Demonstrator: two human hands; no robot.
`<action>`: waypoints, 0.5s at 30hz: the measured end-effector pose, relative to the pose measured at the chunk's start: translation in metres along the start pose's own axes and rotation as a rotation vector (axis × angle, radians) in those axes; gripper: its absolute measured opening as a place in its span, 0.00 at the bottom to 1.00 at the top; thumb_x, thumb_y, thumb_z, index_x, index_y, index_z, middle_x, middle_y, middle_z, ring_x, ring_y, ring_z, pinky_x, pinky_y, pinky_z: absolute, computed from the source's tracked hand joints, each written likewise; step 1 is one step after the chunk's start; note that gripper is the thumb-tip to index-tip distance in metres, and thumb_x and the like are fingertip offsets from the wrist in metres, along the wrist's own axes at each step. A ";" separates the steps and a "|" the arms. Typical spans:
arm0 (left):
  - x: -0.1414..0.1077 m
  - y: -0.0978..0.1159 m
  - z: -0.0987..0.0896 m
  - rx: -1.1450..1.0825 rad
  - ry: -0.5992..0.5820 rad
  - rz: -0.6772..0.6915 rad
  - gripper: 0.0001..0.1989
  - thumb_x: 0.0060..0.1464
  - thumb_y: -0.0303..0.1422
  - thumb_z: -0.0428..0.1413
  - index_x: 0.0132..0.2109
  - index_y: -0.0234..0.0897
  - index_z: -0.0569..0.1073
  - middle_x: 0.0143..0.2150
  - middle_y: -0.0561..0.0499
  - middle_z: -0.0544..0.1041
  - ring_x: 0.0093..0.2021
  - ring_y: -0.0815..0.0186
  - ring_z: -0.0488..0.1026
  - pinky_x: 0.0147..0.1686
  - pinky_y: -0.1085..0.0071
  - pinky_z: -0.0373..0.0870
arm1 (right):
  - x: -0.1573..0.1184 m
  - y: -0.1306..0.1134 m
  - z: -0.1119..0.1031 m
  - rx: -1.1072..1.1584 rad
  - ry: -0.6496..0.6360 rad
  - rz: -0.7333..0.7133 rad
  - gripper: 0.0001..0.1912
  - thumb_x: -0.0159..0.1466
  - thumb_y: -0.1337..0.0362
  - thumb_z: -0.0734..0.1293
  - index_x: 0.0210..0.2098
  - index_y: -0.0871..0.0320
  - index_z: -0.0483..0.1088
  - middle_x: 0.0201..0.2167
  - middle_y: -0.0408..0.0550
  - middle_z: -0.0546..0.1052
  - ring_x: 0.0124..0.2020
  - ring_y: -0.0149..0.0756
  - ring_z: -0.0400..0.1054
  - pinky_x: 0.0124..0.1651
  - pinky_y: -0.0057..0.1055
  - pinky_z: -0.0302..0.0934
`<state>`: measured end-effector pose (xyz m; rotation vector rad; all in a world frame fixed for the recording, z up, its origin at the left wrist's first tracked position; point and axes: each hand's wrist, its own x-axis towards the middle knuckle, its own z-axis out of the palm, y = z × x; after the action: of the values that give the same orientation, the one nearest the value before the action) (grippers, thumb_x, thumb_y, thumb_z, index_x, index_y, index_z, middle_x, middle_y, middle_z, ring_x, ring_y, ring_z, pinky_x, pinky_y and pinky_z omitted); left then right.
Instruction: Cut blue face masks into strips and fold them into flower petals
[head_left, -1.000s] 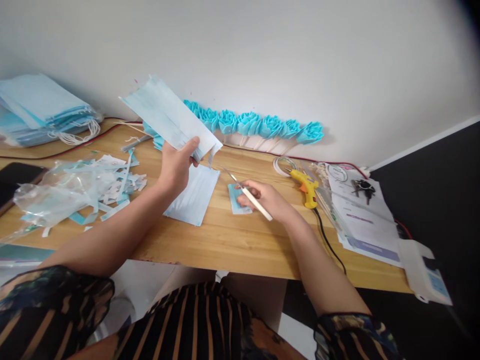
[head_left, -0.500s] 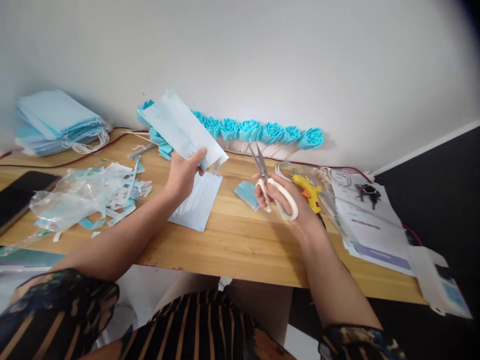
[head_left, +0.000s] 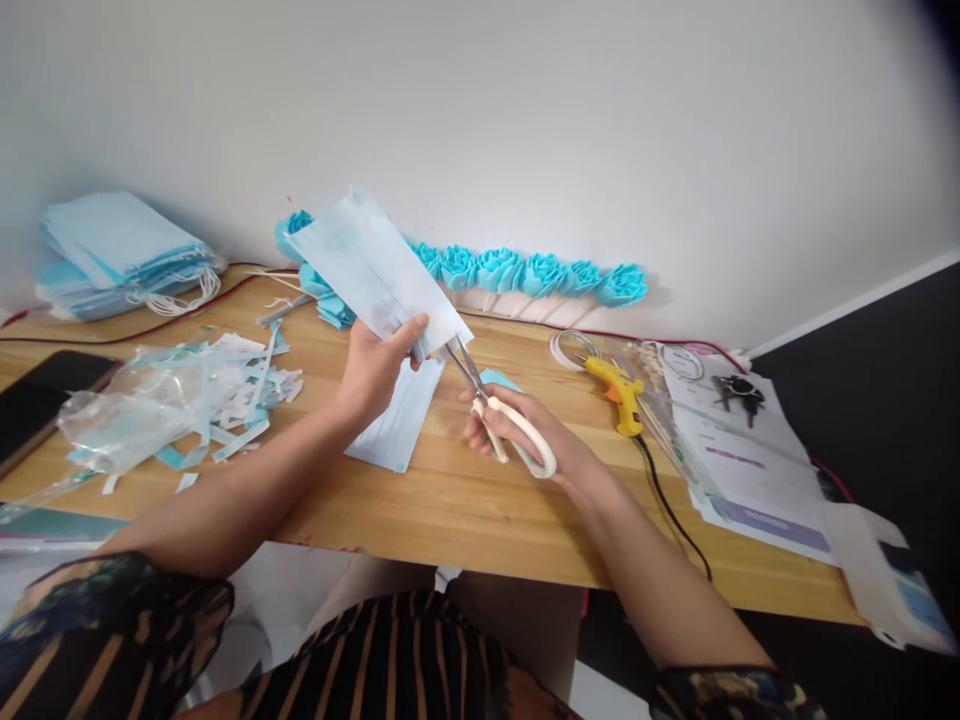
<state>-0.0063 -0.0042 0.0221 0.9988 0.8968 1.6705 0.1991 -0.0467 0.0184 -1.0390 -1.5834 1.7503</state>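
My left hand (head_left: 382, 365) pinches a light blue face mask (head_left: 375, 265) near its lower right end, thumb on top. With my right hand (head_left: 525, 425) I hold white-handled scissors (head_left: 480, 385), fingers in the loops. The blades are parted and meet the mask's lower right corner. Beneath my left hand another face mask (head_left: 397, 420) lies flat on the wooden table (head_left: 450, 520). A small blue piece (head_left: 501, 379) on the table is partly hidden by my right hand.
Along the wall lean several blue flowers (head_left: 499, 270) on sticks. To the left are stacked masks (head_left: 124, 240), a plastic bag (head_left: 135, 400) with cut scraps, and a phone (head_left: 56, 395). A yellow glue gun (head_left: 619, 390), papers (head_left: 739, 460) and keys (head_left: 739, 392) lie right.
My right hand has brought the scissors leftward to the mask's corner. My left hand, still holding the mask, has shifted slightly right and down.
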 end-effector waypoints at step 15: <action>0.001 0.012 0.019 0.194 -0.201 0.037 0.12 0.49 0.32 0.66 0.31 0.33 0.70 0.21 0.56 0.70 0.17 0.74 0.64 0.14 0.77 0.60 | 0.000 -0.009 -0.012 -0.127 0.141 -0.174 0.33 0.57 0.41 0.72 0.50 0.59 0.69 0.34 0.46 0.72 0.31 0.32 0.66 0.32 0.29 0.59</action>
<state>0.0066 -0.0040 0.0407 1.2977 0.9220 1.5019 0.2080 -0.0385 0.0272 -1.0264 -1.6599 1.4454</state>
